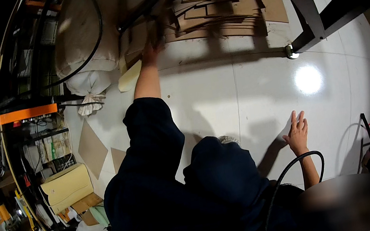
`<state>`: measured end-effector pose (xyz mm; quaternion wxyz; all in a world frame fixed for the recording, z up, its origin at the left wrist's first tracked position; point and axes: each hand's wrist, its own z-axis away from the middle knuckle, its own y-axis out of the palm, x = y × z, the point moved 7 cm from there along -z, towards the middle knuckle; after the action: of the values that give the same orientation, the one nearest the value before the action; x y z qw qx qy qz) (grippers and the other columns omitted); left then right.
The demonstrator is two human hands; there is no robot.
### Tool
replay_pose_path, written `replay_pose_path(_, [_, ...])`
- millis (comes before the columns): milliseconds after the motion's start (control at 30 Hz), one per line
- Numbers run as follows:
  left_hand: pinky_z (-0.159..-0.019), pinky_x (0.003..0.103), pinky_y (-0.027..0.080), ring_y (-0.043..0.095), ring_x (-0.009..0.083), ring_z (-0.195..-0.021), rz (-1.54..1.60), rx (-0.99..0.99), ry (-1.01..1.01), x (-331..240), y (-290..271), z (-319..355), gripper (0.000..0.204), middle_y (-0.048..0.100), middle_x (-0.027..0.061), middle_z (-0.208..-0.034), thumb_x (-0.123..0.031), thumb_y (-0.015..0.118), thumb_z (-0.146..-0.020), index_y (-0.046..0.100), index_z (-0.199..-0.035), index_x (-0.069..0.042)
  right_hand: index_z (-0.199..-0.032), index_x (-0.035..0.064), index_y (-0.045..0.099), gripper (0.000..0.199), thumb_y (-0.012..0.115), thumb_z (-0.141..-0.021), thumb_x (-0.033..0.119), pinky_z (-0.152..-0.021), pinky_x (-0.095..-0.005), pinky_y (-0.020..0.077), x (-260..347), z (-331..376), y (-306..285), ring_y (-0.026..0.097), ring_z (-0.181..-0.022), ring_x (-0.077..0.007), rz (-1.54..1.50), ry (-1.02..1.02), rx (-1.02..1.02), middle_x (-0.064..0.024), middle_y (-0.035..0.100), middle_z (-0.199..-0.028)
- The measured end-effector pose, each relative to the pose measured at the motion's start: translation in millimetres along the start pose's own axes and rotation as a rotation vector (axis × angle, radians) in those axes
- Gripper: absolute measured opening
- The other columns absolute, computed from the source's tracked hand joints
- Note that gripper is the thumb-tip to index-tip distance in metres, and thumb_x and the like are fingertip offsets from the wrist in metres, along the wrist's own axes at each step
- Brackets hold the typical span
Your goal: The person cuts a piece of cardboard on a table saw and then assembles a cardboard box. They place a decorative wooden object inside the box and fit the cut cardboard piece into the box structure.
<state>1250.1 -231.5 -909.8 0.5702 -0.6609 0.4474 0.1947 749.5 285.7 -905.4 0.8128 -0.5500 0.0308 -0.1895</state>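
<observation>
My left arm stretches far forward, and my left hand (pixel 153 47) is in shadow at the near left corner of a stack of flat cardboard pieces (pixel 221 8). Its fingers are too dark to make out, so whether it holds anything stays hidden. Just left of that wrist a pale yellow piece (pixel 130 78) lies on the floor. My right hand (pixel 298 132) is at the right over the white tiled floor (pixel 264 98), fingers stretched and slightly apart, with nothing in it. A cast shadow lies beside it.
Large filled bags (pixel 80 35), one tied at its end, stand at the far left. A cluttered shelf rack (pixel 27 114) runs down the left side. A black metal frame (pixel 307 18) on a foot stands far right. A black cable (pixel 294 161) loops near my right forearm.
</observation>
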Motion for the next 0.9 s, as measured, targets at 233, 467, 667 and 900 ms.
replay_pose_path(233, [-0.081,0.034,0.050,0.060,0.0226,-0.089,0.364,-0.124,-0.258,-13,-2,10,0.021,0.063,0.0128,-0.097,-0.014,0.050,-0.095,0.056,-0.109,0.001,-0.153,0.0175,0.005,0.120,0.086,-0.066,0.026,-0.105,-0.0545,0.0367,-6,4,5,0.027,-0.136,-0.0464,0.058,0.059,0.055,-0.0224,0.004,-0.157])
replay_pose_path(467, [-0.069,0.031,0.048,0.054,0.0194,-0.072,1.450,-0.186,-0.804,-143,27,78,0.014,0.059,0.0098,-0.084,-0.013,0.051,-0.092,0.053,-0.085,-0.001,-0.153,0.0169,0.005,0.114,0.083,-0.070,0.025,-0.103,-0.0563,0.0368,-16,0,25,0.028,-0.135,-0.0472,0.091,0.035,-0.098,-0.0236,0.004,-0.156])
replay_pose_path(667, [-0.072,0.027,0.040,0.048,0.0134,-0.079,0.864,0.035,-0.616,-284,46,159,0.015,0.053,0.0023,-0.090,-0.018,0.046,-0.099,0.051,-0.094,-0.005,-0.153,0.0167,0.006,0.118,0.084,-0.067,0.034,-0.104,-0.0564,0.0355,-3,-12,20,0.022,-0.138,-0.0471,0.044,0.104,0.191,-0.0268,-0.001,-0.156])
replay_pose_path(900, [-0.064,0.024,0.039,0.048,0.0079,-0.075,0.699,0.215,-0.821,-404,62,186,0.021,0.055,-0.0016,-0.091,-0.025,0.044,-0.102,0.055,-0.104,-0.008,-0.123,0.0007,0.058,0.068,0.041,-0.094,0.060,-0.086,-0.0398,0.0494,18,-24,-84,0.064,-0.095,-0.0290,-0.969,0.057,0.215,-0.0184,0.067,-0.109])
